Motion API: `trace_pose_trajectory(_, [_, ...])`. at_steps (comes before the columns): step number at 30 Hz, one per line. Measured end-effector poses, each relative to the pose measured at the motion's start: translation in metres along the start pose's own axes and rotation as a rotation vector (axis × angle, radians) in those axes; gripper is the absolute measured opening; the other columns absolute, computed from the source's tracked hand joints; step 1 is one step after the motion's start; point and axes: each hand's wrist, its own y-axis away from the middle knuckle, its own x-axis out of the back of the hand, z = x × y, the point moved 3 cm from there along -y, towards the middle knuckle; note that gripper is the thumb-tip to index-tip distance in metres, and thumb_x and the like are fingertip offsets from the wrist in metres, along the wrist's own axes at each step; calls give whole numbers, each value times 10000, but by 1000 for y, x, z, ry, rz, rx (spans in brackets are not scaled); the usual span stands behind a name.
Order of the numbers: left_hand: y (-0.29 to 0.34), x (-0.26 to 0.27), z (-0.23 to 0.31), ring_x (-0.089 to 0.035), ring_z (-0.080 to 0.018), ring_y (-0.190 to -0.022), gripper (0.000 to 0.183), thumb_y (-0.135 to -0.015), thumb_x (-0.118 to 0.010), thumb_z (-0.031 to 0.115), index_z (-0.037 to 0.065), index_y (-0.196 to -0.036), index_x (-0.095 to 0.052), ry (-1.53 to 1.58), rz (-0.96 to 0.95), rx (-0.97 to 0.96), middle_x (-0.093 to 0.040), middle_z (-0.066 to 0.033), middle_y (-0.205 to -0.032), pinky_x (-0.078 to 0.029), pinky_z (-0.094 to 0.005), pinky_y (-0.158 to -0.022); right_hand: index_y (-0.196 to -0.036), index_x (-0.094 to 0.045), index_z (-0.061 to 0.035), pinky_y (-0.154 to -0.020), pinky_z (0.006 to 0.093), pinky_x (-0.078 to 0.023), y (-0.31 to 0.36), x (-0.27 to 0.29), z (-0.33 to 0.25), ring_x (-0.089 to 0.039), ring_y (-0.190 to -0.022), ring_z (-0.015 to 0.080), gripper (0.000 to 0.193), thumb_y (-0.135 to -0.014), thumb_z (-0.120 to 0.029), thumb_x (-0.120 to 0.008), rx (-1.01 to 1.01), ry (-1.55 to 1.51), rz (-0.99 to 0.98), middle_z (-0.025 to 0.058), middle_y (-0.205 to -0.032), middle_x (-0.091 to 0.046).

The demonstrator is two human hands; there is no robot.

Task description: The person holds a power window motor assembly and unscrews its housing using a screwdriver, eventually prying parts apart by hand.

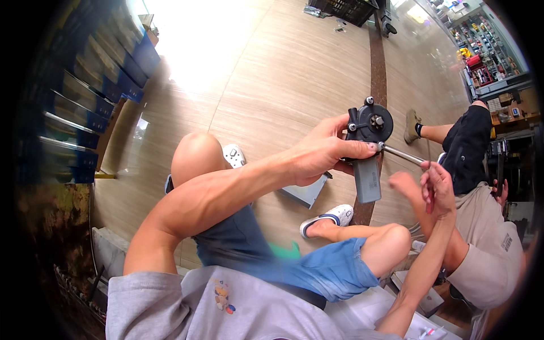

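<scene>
My left hand (320, 148) is closed round a gear motor (369, 180), holding it up over the floor. It has a black round gearbox with a toothed shaft in the middle, several screw posts at its edge, and a grey motor can pointing down. In my right hand (436, 184) is a screwdriver (401, 153) with a long metal shaft; part of its reddish handle shows below the fingers. The shaft's tip meets a screw post on the gearbox's lower edge, beside my left thumb. Whether the tip sits in a screw head cannot be made out.
Another person (481, 249) sits close on my right, a forearm near my right hand. A grey box (306, 192) lies on the floor between my feet. Blue bins (85, 122) line the left; a black crate (345, 8) stands far ahead. Stocked shelves (490, 54) are at far right.
</scene>
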Motion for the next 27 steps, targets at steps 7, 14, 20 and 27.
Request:
trace_pose_trajectory(7, [-8,19,2,-658,-170,-965,453,-891,-736,171,48,-1271,-520,-28,187,-107,-634,-62,-1036,-581,-384,-817,-1352,-481,21,-492,224,-453,-48,38,21,-562,-621,89,461,-926,-91,-615,1,-134,301,81,-946,-605])
trace_pose_trajectory(14, [-17,30,8,-637,-193,-1052,431,-967,-655,213,18,-1320,-504,-248,297,-175,-627,-112,-1140,-562,-409,-941,-1459,-352,99,-687,242,-539,-69,-79,-13,-641,-850,162,682,-844,-6,-627,71,17,222,173,-1325,-495])
trace_pose_trajectory(20, [-31,24,-2,-652,-186,-1015,375,-1001,-600,215,20,-1310,-515,-127,354,-70,-639,-113,-1110,-583,-381,-880,-1417,-426,69,-576,246,-549,-70,-92,4,-656,-905,175,619,-832,38,-628,36,22,253,162,-1298,-515])
trace_pose_trajectory(27, [-27,16,-1,-660,-134,-935,327,-988,-632,253,52,-1233,-554,-227,317,-64,-658,-67,-1014,-592,-350,-768,-1373,-458,41,-571,220,-506,-58,-76,-8,-641,-927,169,571,-817,17,-584,120,-172,268,144,-1306,-479])
